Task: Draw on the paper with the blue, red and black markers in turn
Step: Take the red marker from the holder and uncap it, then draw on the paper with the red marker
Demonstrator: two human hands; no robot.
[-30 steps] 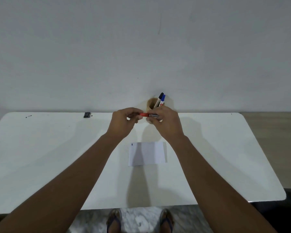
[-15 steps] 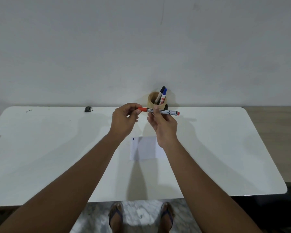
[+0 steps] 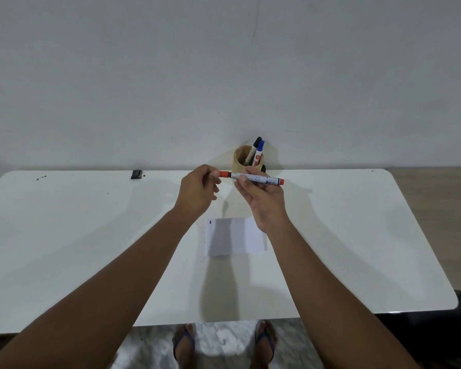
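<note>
**Uncapping the red marker above the paper**

The red marker point(image 3: 256, 179) lies level between both hands, held in the air above the table point(image 3: 357, 235). The right hand point(image 3: 264, 201) pinches the white barrel from below and behind, fingertips wrapped over its middle. The left hand point(image 3: 197, 194) closes thumb and forefinger on the red cap point(image 3: 224, 174) at the end that points away from the right-hand grip. Cap and barrel look still joined, or only barely parted; the seam is too small to read.

The paper point(image 3: 234, 237) lies flat on the table, below and nearer the body than the grip, partly shaded by the right wrist. A short dark stroke sits at its far left corner, so the blue turn seems done and this is judged the red turn. The blue marker point(image 3: 260, 151) and the black marker point(image 3: 254, 150) stand in the wooden cup point(image 3: 241, 161) just beyond the grip.

To do this step well, pull the cap straight along the barrel's axis, not at an angle, while the right hand keeps firm hold of the body. A slight twist should free a tight cap. Keep the cap pinched in the left hand so it is ready for recapping. Then turn the tip down toward bare paper beside the existing stroke.
</note>
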